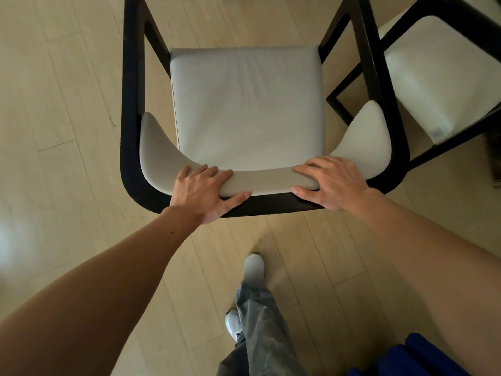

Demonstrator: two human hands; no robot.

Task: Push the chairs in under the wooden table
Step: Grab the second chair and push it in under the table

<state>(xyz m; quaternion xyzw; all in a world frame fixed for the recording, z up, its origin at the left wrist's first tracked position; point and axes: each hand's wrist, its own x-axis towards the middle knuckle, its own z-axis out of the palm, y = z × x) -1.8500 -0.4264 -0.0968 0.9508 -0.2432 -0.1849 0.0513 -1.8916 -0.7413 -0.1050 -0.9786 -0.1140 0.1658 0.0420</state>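
Both hands grip the chair's padded backrest, left hand and right hand spread apart for a straight, even push. A second chair waits just beside it; no tabletop is in view.

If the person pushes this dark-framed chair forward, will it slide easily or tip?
The chair will probably slide: the floor looks smooth. Tipping seems unlikely, since its frame looks wide. The left hand and right hand grip the padded backrest apart, so it should go straight.
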